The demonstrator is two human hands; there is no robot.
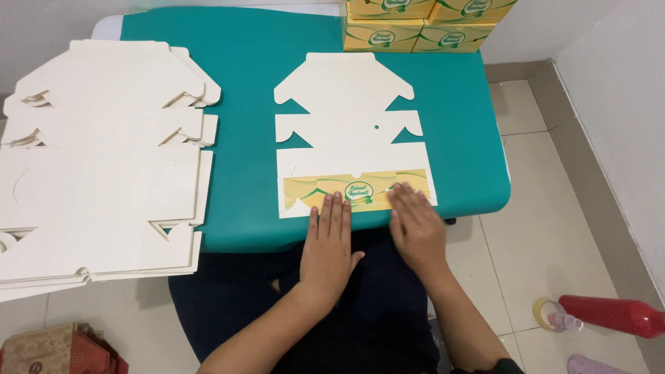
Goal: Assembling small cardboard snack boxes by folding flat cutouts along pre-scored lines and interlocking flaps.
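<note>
— What are the hands working on?

— A flat, die-cut white cardboard box blank [350,131] lying unfolded on the teal-covered bench [256,62]. Its near flap, printed yellow and green [357,188], is turned over toward the person at the bench's front edge.

— How would it handle?

— I'd judge it light and thin, stiff across the panels but ready to bend at the creases; it could slide on the smooth cover. Pressing near the fold line looks the safest hold.

— And the hands?

— Both lie palm down, fingers straight and close together, gripping nothing. The left hand [329,242] has its fingertips on the printed flap's lower edge; the right hand [415,225] rests just beside it, fingertips on the flap's right part.

— Around that?

— A stack of identical white blanks [104,159] at the left, folded yellow boxes [415,24] at the far edge, a red bottle [613,315] on the tiled floor.
</note>
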